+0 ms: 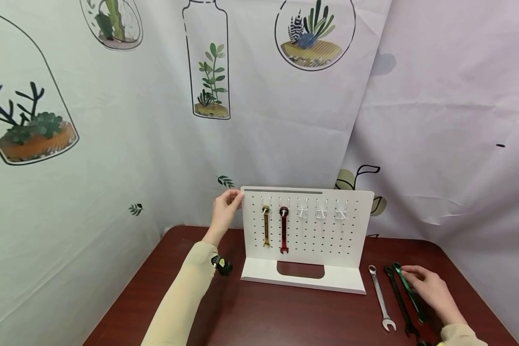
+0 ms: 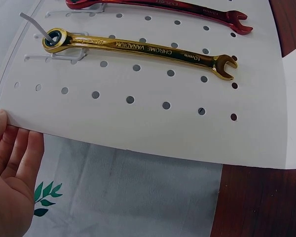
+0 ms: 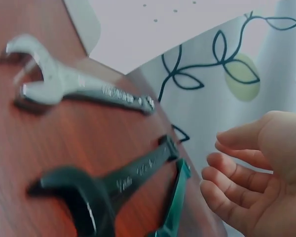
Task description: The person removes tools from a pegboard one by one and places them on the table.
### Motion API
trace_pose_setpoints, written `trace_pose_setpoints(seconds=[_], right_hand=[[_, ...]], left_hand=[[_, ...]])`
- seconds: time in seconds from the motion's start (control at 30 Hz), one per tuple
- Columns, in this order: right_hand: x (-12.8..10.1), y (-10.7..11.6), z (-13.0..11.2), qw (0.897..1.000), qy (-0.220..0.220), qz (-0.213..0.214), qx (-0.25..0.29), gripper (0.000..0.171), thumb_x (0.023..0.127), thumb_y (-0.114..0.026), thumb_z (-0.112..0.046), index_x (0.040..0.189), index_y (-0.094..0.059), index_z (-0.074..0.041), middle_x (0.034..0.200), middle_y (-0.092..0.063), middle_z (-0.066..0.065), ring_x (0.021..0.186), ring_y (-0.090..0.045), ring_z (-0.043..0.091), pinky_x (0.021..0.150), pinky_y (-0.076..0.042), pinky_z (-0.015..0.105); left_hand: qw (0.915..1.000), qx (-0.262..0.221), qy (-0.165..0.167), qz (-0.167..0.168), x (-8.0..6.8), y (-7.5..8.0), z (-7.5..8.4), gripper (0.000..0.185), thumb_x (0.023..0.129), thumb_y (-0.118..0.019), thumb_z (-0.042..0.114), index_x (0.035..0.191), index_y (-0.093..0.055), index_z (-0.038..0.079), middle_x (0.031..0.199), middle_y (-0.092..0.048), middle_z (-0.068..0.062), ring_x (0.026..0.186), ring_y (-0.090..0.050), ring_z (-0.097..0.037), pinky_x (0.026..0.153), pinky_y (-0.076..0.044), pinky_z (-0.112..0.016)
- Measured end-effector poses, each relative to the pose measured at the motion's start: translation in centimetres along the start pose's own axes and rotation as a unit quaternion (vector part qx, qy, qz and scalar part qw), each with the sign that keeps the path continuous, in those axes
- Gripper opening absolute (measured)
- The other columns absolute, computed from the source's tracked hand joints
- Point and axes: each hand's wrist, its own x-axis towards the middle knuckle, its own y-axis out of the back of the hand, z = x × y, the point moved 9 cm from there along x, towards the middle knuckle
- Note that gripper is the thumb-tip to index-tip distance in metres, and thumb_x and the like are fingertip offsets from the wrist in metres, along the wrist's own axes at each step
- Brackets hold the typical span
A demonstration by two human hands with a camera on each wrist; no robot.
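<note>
A white pegboard stand (image 1: 302, 274) stands upright, with a gold combination wrench (image 2: 143, 48) and a red combination wrench (image 1: 284, 230) hanging from its hooks by their ring ends. My left hand (image 1: 226, 211) pinches the board's upper left edge, thumb on the front and fingers behind. To the board's right lie a silver wrench (image 1: 380, 298), a black wrench (image 3: 138, 175) and a green wrench (image 3: 175, 202), side by side. Fingers loosely bent, my right hand (image 3: 256, 173) is beside the green wrench's far end and holds nothing.
Three bare white hooks (image 1: 322, 211) stick out of the board right of the red wrench. Under everything is a dark red-brown table (image 1: 259, 317). Close behind it hangs a pale curtain (image 1: 164, 120) printed with plants in jars.
</note>
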Motion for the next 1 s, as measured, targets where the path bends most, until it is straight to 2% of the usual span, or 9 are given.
trace_pose_setpoints(seconds=[0.27, 0.57, 0.7, 0.9, 1.0], right_hand=[[-0.5, -1.2, -1.7, 0.997, 0.007, 0.020, 0.078, 0.049, 0.105, -0.056, -0.032, 0.132, -0.058, 0.008, 0.106, -0.071, 0.018, 0.081, -0.066, 0.013, 0.066, -0.058, 0.028], [-0.4, -2.8, -4.3, 0.990, 0.057, 0.046, 0.122, 0.037, 0.104, -0.060, -0.018, 0.125, -0.061, 0.011, 0.102, -0.071, 0.020, 0.076, -0.065, 0.008, 0.065, -0.058, 0.026], [-0.2, -3.7, -5.3, 0.988, 0.059, 0.038, 0.139, 0.036, 0.103, -0.060, -0.017, 0.125, -0.062, 0.011, 0.102, -0.070, 0.020, 0.078, -0.065, 0.013, 0.066, -0.058, 0.026], [0.1, -4.6, -6.5, 0.991, 0.057, 0.013, 0.118, 0.039, 0.103, -0.061, -0.027, 0.125, -0.064, 0.006, 0.106, -0.071, 0.017, 0.083, -0.066, 0.017, 0.069, -0.058, 0.029], [0.3, -5.1, -7.0, 0.991, 0.057, -0.002, 0.123, 0.041, 0.103, -0.061, -0.030, 0.126, -0.064, 0.004, 0.109, -0.070, 0.017, 0.086, -0.067, 0.019, 0.072, -0.058, 0.029]], left_hand=[[1.0000, -0.001, 0.004, -0.003, -0.1, 0.0, -0.1, 0.025, 0.099, -0.068, 0.024, 0.109, -0.069, 0.001, 0.097, -0.068, -0.018, 0.090, -0.067, -0.031, 0.085, -0.061, -0.043], [1.0000, 0.000, 0.000, 0.000, 0.0, 0.0, -0.2, 0.028, 0.099, -0.068, 0.028, 0.107, -0.069, 0.002, 0.097, -0.068, -0.017, 0.089, -0.067, -0.032, 0.084, -0.061, -0.041], [1.0000, 0.002, 0.004, 0.003, 0.0, 0.0, -0.4, 0.029, 0.099, -0.068, 0.028, 0.108, -0.069, 0.001, 0.100, -0.069, -0.017, 0.091, -0.067, -0.033, 0.085, -0.061, -0.041], [0.9998, 0.009, 0.017, 0.006, 0.0, 0.0, -0.7, 0.028, 0.100, -0.066, 0.023, 0.111, -0.068, -0.002, 0.104, -0.068, -0.023, 0.094, -0.067, -0.037, 0.087, -0.060, -0.044], [0.9997, 0.018, 0.015, 0.001, -0.3, -0.2, 0.6, 0.025, 0.102, -0.063, 0.017, 0.111, -0.066, -0.006, 0.104, -0.067, -0.026, 0.095, -0.066, -0.039, 0.087, -0.060, -0.044]])
